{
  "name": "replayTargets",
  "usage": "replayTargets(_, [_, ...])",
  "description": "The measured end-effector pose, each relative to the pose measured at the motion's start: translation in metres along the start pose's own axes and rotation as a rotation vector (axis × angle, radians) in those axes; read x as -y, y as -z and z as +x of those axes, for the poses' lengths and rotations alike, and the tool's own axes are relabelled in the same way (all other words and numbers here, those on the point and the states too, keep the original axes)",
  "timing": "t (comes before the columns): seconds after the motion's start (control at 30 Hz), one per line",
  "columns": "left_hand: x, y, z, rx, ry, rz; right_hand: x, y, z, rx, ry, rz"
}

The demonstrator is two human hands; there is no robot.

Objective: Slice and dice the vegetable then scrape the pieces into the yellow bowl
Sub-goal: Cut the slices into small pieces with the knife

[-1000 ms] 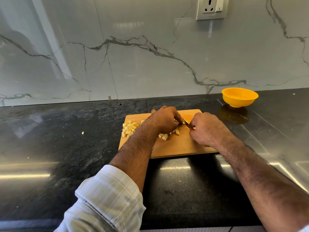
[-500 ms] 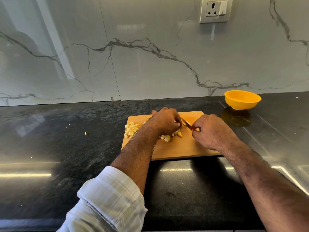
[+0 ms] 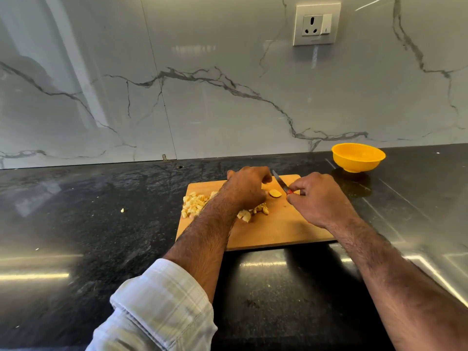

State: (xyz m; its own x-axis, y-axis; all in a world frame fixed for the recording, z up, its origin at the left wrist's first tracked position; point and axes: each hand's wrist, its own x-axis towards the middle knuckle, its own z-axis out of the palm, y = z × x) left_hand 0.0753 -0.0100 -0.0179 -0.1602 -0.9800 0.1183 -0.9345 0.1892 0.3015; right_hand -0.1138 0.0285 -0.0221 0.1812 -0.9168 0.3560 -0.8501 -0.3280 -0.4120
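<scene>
Dicing looks mostly done: cubes point(image 3: 193, 205) heaped on the cutting board point(image 3: 278, 229), 1 slice point(image 3: 275, 193) uncut beside the left hand point(image 3: 247, 190), whose grip I cannot tell, the right hand point(image 3: 317, 198) pinching the knife point(image 3: 280, 184), and the yellow bowl point(image 3: 358, 157) unfilled on the desk point(image 3: 101, 224).

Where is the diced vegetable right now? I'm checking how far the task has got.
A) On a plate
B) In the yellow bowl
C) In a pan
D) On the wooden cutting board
D: the diced pieces lie heaped on the cutting board, while the yellow bowl shows no pieces inside.
</scene>
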Motion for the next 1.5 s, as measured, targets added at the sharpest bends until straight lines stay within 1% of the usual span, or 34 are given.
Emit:
replayTargets(0.07, [-0.005,-0.002,0.005,0.013,-0.021,-0.011,-0.002,0.002,0.001,-0.025,-0.035,0.002])
replayTargets(0.17, [-0.010,-0.005,0.013,0.081,-0.052,-0.032,-0.004,0.000,0.002,0.007,-0.087,-0.039])
replayTargets(0.3, [-0.012,-0.007,0.017,0.151,-0.066,-0.027,-0.006,0.002,0.005,0.032,-0.126,-0.023])
replayTargets(0.47, [-0.016,-0.008,0.014,0.114,-0.067,0.039,-0.004,0.005,0.004,0.036,-0.124,-0.027])
replayTargets(0.6, [-0.022,-0.013,0.014,0.043,-0.037,0.114,-0.003,0.006,0.003,0.075,-0.138,-0.050])
replayTargets(0.7, [-0.019,-0.011,0.013,0.011,-0.028,0.086,-0.004,0.007,0.005,0.109,-0.137,-0.053])
replayTargets(0.9, [-0.001,-0.004,0.007,0.024,-0.018,0.026,0.001,0.000,0.006,0.179,-0.089,-0.095])
replayTargets(1.1, [-0.003,-0.006,0.009,0.026,-0.017,0.056,0.003,0.000,0.005,0.219,-0.064,-0.167])
replayTargets(1.27, [-0.003,-0.008,0.008,-0.006,0.003,0.085,0.008,0.002,0.005,0.310,-0.047,-0.289])
replayTargets(1.37, [-0.004,-0.009,0.008,-0.006,0.006,0.063,0.011,-0.001,0.005,0.314,-0.039,-0.343])
replayTargets(1.5, [-0.006,-0.008,0.006,0.007,0.008,0.062,0.012,-0.005,0.009,0.271,-0.040,-0.308])
